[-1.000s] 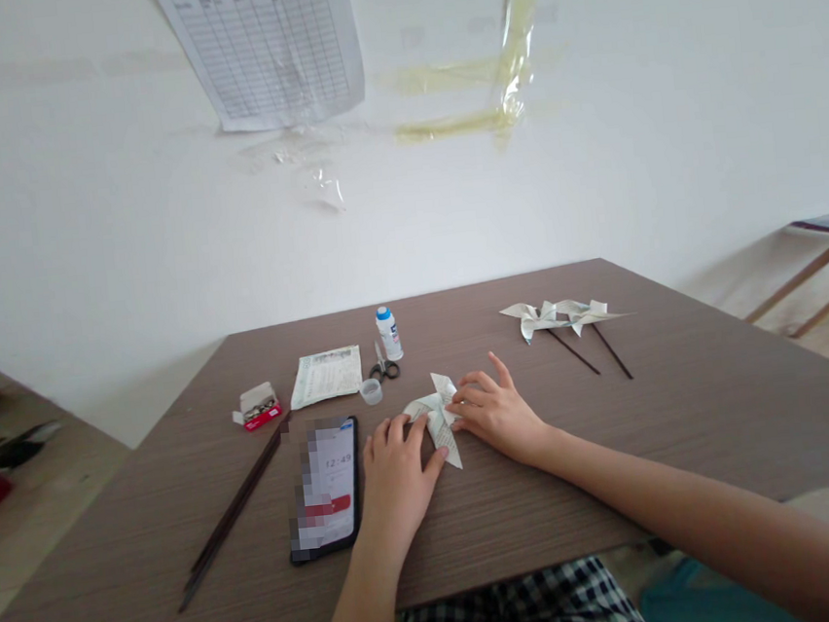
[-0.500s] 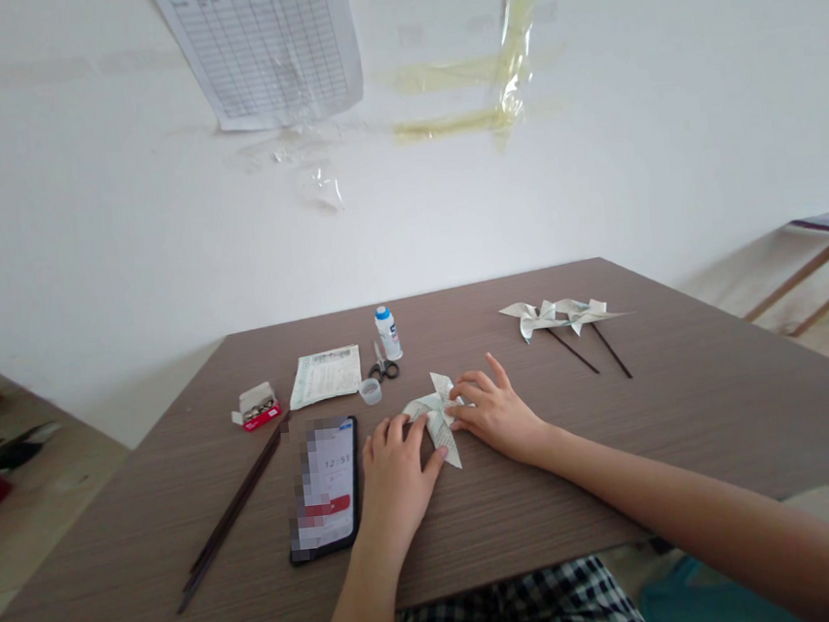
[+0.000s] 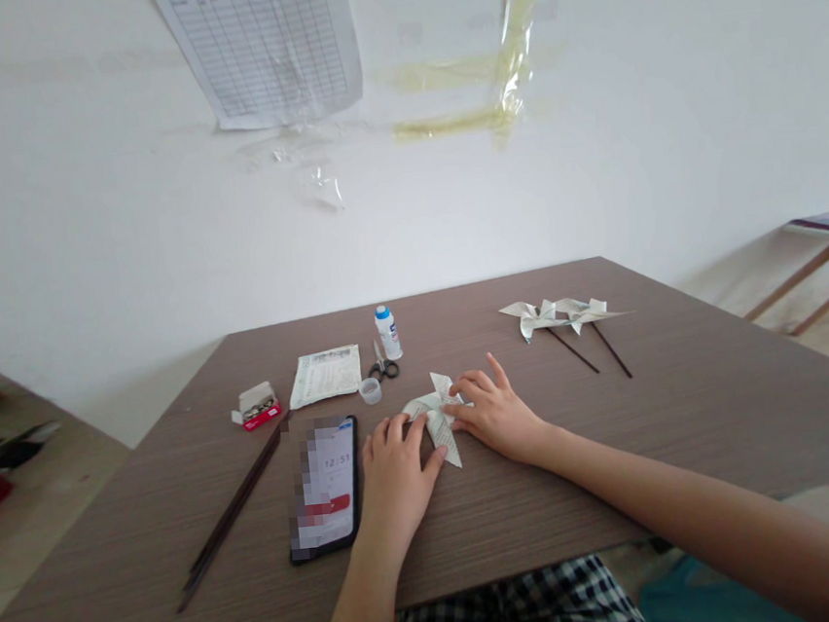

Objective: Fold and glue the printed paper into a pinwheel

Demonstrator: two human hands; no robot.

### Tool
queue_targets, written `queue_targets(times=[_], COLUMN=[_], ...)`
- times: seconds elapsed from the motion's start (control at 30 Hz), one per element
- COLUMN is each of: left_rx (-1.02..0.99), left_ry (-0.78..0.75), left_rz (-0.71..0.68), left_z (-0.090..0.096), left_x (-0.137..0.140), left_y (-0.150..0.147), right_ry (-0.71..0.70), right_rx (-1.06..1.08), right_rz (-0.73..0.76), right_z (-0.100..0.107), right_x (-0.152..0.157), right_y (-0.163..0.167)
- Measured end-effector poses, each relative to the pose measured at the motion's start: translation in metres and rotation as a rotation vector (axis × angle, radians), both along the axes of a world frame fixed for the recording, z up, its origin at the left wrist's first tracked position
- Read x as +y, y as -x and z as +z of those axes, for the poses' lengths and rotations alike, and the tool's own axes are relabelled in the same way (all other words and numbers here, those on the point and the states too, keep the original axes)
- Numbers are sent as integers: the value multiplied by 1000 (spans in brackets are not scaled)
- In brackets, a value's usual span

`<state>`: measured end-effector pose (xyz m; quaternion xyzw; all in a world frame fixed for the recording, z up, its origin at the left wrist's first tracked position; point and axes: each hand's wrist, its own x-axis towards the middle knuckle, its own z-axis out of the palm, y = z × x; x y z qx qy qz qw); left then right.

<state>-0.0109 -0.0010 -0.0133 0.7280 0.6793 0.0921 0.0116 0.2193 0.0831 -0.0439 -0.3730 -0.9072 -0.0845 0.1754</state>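
A paper pinwheel [image 3: 442, 432] folded from printed paper lies flat on the table, with no stick on it that I can see. My left hand [image 3: 399, 471] rests at its left side, thumb and index fingertips pressing the paper down. From the right, my right hand [image 3: 504, 422] has its thumb and lower fingertips on the pinwheel near its centre, while one finger sticks up. The fingertips cover part of the right blade. Beyond the pinwheel are a small clear cap [image 3: 370, 390], black-handled scissors [image 3: 383, 368] and a white bottle with a blue lid [image 3: 388, 333].
Two finished-looking pinwheels [image 3: 558, 315] on dark sticks lie at the back right. A phone [image 3: 325, 491] is beside my left hand. Further left are dark sticks [image 3: 232, 509], an open red-and-white box [image 3: 257, 407] and a stack of printed paper [image 3: 325, 375]. The table [image 3: 687, 402] meets a wall.
My right fingertips have shifted very slightly left over the pinwheel's centre. My left hand and everything else stay in place.
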Motion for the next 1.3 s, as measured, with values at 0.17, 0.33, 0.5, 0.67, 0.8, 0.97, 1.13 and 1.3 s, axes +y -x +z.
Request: queue_targets(times=[0.17,0.33,0.5,0.67,0.8,0.97,1.13,1.3], left_rx=[-3,-20,-17,-11,-17,-17,-1,2], left_ry=[13,3,-19,-52,-50,-10,-1,-28], left_rz=[-4,-10,-15,-26,-19,-9,-14,-19], left_z=[3,1,-5,-13,-13,-6,-4,-8], left_x=[0,0,0,2,1,0,0,0], left_y=[0,0,2,4,4,2,2,3], right_ry=[29,77,98,124,161,194,228,236], right_rx=[-1,13,34,30,25,39,50,55], right_rz=[-11,-19,-21,-39,-53,-74,-73,-72], right_z=[3,3,2,5,7,7,6,6], right_x=[-1,-1,-1,-2,-2,-2,-1,-1], right_y=[0,-1,0,1,1,1,1,0])
